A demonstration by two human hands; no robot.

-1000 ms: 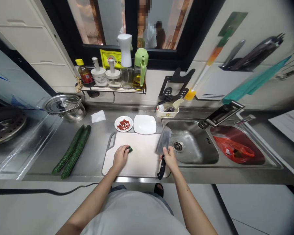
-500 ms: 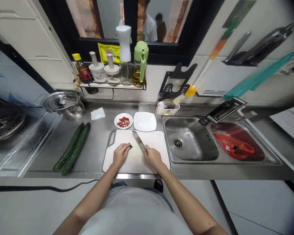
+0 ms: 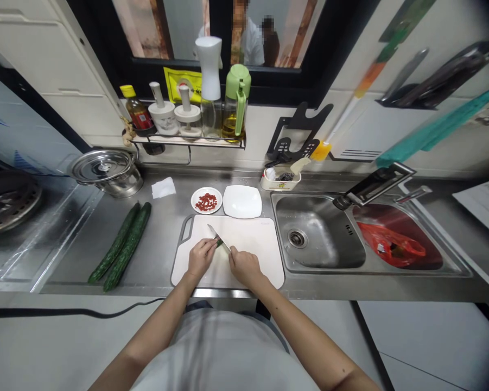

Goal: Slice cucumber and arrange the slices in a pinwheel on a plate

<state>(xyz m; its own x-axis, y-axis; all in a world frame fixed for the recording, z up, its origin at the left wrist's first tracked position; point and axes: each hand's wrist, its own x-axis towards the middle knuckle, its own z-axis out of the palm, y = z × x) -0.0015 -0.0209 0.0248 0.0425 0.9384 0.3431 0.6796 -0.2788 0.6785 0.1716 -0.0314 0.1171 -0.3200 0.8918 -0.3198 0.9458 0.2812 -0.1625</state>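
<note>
A white cutting board (image 3: 264, 244) with a grey rim lies under both hands. My left hand (image 3: 201, 258) is closed on a small dark-green cucumber piece (image 3: 219, 243), most of it hidden by the fingers. With its fingers wrapped round the handle, my right hand (image 3: 245, 266) holds a knife (image 3: 218, 235); the blade points to the far left and stands at the cucumber piece, close to my left fingertips. Whether the edge touches the piece I cannot tell. Two whole cucumbers (image 3: 127, 247) lie side by side on the counter left of the board.
Behind the board are a small plate (image 3: 195, 207) of red bits and a white square plate (image 3: 242, 202). A double sink (image 3: 321, 260) is at the right, a lidded steel pot (image 3: 124, 182) at the back left. Bottles stand on a wall shelf (image 3: 187, 142).
My right hand has moved left, bringing the knife over to the cucumber piece with its blade turned more edge-down. My left hand stays nearly in place.
</note>
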